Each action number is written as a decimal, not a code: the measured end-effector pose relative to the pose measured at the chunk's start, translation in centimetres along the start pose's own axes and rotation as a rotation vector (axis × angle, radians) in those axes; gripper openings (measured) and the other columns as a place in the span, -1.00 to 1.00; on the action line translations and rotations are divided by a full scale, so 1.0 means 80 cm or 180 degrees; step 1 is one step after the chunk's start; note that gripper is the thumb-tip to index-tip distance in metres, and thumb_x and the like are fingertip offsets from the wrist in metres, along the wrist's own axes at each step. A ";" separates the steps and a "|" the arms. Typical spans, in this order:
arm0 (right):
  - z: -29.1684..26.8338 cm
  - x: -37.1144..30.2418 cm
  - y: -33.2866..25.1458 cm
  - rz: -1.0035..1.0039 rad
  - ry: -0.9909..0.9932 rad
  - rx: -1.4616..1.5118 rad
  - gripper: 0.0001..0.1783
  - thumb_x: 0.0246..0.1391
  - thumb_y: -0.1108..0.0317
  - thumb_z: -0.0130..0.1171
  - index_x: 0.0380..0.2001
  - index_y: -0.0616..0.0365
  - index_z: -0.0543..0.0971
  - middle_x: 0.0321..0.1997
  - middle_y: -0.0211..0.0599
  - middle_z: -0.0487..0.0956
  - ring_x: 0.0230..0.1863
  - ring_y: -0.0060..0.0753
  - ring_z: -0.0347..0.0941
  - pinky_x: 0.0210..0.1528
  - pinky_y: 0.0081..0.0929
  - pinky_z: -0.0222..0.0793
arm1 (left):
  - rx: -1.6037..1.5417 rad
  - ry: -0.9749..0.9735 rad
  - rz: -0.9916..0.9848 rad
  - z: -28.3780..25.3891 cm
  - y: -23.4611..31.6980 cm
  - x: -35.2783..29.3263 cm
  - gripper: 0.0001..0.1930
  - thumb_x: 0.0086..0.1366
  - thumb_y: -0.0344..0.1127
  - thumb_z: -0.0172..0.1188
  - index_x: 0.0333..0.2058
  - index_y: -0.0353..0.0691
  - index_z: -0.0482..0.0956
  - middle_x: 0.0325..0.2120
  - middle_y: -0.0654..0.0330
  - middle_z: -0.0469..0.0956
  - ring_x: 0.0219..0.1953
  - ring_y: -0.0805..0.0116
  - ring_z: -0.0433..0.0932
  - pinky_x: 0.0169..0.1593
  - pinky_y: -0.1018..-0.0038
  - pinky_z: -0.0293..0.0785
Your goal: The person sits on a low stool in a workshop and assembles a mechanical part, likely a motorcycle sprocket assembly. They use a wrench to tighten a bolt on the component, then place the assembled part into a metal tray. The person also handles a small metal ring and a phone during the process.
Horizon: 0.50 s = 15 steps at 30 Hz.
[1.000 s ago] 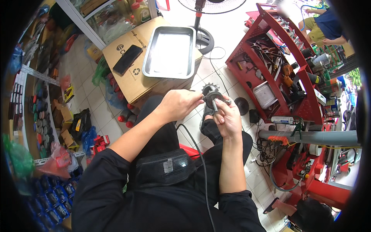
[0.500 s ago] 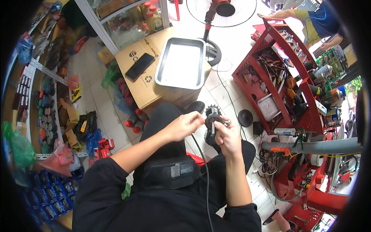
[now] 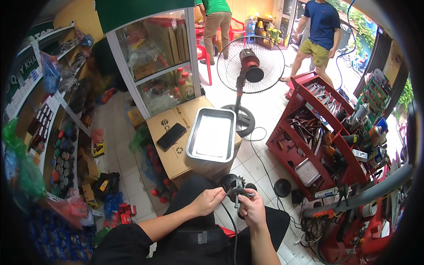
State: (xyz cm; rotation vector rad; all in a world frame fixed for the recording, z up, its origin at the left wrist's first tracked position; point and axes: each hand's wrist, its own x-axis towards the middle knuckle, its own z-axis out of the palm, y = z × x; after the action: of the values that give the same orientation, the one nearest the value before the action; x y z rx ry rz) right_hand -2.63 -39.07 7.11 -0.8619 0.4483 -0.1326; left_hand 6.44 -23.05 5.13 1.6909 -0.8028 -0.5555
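My right hand (image 3: 252, 211) grips a dark metal machine part (image 3: 238, 191) with a toothed wheel on its far side and a bright shaft sticking out near my thumb. My left hand (image 3: 209, 201) is closed in a pinch just left of the part. Something small shows at its fingertips, too small to name. A black cable (image 3: 232, 221) runs from beneath the left hand down to the lower edge; whether those fingers hold it, I cannot tell. Both hands are above my lap.
Ahead stands a cardboard box (image 3: 170, 153) carrying a metal tray (image 3: 190, 155) and a phone (image 3: 171, 136). Behind it is a standing fan (image 3: 251, 70). A red tool cart (image 3: 282, 128) stands right; shelves (image 3: 66, 132) line the left. Two people (image 3: 320, 26) are farther back.
The view has tilted up, bringing the room's far end and the people into sight. My left fingers have closed into a tighter pinch beside the part. The right hand keeps its grip.
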 end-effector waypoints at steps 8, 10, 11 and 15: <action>-0.008 -0.001 0.001 -0.0049 0.0092 -0.0025 -0.75 -0.06 0.56 0.16 -0.27 0.20 0.38 -0.64 -0.44 0.40 -0.82 -0.73 0.12 -0.81 -0.70 -0.01 | -0.0292 -0.0297 -0.0368 -0.004 0.006 0.000 -0.72 0.30 -0.14 -0.08 -0.46 -0.21 0.41 -0.73 0.31 0.31 -0.69 0.44 0.32 -0.59 0.54 0.23; -0.008 -0.003 -0.002 -0.0094 0.0200 0.0090 -0.75 -0.07 0.57 0.16 -0.27 0.20 0.38 -0.63 -0.43 0.40 -0.83 -0.73 0.12 -0.82 -0.69 0.00 | 0.1558 0.0195 0.0504 -0.007 0.042 0.002 -0.80 0.25 -0.19 0.01 -0.41 -0.19 0.46 -0.71 0.25 0.38 -0.65 0.34 0.40 -0.56 0.49 0.28; -0.007 -0.003 -0.002 -0.0086 0.0139 0.0064 -0.75 -0.07 0.57 0.15 -0.27 0.19 0.38 -0.63 -0.42 0.41 -0.83 -0.73 0.12 -0.82 -0.69 0.00 | 0.1746 0.0239 0.0787 -0.009 0.039 0.002 -0.82 0.22 -0.20 0.03 -0.41 -0.19 0.46 -0.70 0.22 0.39 -0.63 0.29 0.42 -0.54 0.45 0.30; -0.007 -0.004 -0.004 -0.0043 -0.0012 0.0059 -0.75 -0.06 0.58 0.14 -0.27 0.19 0.39 -0.59 -0.42 0.44 -0.82 -0.73 0.13 -0.82 -0.71 0.00 | 0.2150 0.0155 0.1142 -0.013 0.021 0.005 -0.81 0.21 -0.20 0.03 -0.46 -0.19 0.41 -0.69 0.14 0.40 -0.58 0.15 0.46 -0.52 0.32 0.34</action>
State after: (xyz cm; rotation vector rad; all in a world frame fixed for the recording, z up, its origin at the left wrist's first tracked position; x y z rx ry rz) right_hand -3.17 -39.53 7.15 -0.8470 0.4373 -0.1475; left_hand 7.06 -22.90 7.01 2.0791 -1.3215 0.0229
